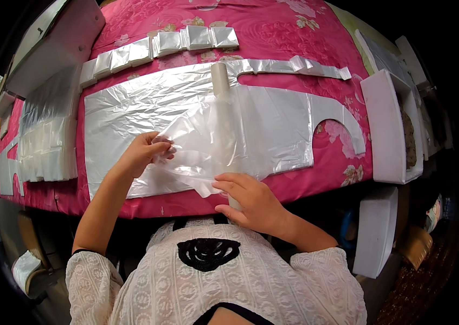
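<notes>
In the head view, your left hand (151, 149) is closed to a pinch, thumb against curled fingers, with a gathered edge of clear film (188, 132) in it; your right hand (254, 203) is half open, thumb apart from the fingers, at the near end of the pale roll (220, 79); whether it grips the roll or only rests against it, I cannot tell. The roll lies lengthwise away from you, across the middle of the silvery sheet (123, 119), with the film spread leftward from it to your left hand; the sheet lies on the pink floral cloth (267, 30), its right end curving round a cut-out. Beyond the sheet runs a row of folded silvery packets (168, 42); at your left sits a pile of clear packets (50, 143), nearer you than the white box (58, 51); at your right stands a white open container (384, 127).
</notes>
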The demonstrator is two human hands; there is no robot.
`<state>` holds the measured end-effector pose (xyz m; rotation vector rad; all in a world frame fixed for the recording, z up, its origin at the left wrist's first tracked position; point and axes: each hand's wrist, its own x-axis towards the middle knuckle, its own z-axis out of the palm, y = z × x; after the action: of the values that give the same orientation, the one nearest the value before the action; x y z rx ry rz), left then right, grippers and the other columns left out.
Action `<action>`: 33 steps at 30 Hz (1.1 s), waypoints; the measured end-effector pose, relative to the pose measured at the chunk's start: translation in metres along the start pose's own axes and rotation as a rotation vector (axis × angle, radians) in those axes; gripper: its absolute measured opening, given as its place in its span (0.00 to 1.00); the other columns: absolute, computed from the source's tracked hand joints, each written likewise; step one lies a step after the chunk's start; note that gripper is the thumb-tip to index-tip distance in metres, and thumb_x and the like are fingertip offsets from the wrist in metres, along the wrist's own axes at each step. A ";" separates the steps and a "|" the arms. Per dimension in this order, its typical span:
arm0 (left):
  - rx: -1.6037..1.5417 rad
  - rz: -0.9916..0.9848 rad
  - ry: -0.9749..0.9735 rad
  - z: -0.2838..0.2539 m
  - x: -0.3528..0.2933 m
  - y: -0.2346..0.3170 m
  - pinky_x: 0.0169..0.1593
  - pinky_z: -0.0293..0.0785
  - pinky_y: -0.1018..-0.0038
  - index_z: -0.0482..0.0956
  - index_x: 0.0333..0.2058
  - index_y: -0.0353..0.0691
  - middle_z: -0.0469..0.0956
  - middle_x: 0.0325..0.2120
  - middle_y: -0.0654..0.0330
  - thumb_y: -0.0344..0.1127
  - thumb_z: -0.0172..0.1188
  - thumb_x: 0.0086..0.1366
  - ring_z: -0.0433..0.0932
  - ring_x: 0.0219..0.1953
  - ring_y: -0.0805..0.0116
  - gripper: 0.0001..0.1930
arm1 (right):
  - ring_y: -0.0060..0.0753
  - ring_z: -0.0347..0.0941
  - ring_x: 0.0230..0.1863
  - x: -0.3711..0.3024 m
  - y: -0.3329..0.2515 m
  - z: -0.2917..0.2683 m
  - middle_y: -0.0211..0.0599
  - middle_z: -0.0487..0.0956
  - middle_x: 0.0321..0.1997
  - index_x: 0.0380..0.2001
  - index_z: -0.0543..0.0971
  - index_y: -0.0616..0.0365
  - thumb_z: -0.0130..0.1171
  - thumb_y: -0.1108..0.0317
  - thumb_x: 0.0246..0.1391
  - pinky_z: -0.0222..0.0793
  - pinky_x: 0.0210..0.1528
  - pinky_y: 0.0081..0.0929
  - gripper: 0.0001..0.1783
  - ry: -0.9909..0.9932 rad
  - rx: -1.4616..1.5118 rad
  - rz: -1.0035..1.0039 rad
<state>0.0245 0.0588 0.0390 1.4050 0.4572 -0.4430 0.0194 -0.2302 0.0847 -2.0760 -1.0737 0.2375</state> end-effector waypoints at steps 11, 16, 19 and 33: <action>0.449 -0.174 0.125 -0.116 -0.022 0.011 0.31 0.67 0.83 0.77 0.33 0.34 0.77 0.26 0.63 0.28 0.56 0.53 0.75 0.28 0.77 0.08 | 0.47 0.75 0.23 -0.034 0.022 0.018 0.47 0.76 0.19 0.22 0.75 0.64 0.61 0.45 0.41 0.70 0.28 0.38 0.27 -0.161 -0.092 0.734; 0.050 -0.077 0.020 -0.091 -0.033 0.009 0.31 0.70 0.82 0.74 0.30 0.36 0.76 0.23 0.62 0.26 0.63 0.52 0.74 0.25 0.77 0.07 | 0.42 0.76 0.25 -0.035 0.015 -0.002 0.43 0.77 0.20 0.27 0.77 0.63 0.62 0.42 0.40 0.70 0.30 0.35 0.30 -0.213 -0.420 0.734; -0.084 0.019 -0.108 -0.051 -0.041 0.010 0.32 0.70 0.80 0.71 0.25 0.39 0.75 0.24 0.65 0.25 0.68 0.47 0.74 0.26 0.78 0.12 | 0.38 0.75 0.25 -0.002 -0.011 -0.012 0.38 0.76 0.22 0.29 0.76 0.61 0.65 0.43 0.38 0.70 0.29 0.32 0.29 0.076 -0.242 0.496; -0.199 -0.039 -0.176 -0.003 -0.032 0.011 0.22 0.55 0.80 0.68 0.25 0.45 0.61 0.15 0.72 0.47 0.65 0.55 0.57 0.17 0.81 0.16 | 0.16 0.72 0.25 0.067 0.023 0.003 0.28 0.76 0.22 0.28 0.76 0.62 0.59 0.69 0.53 0.67 0.27 0.15 0.07 0.019 0.955 0.415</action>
<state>0.0040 0.0642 0.0651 1.1557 0.3752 -0.5328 0.0737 -0.1857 0.0775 -1.3754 -0.3535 0.7645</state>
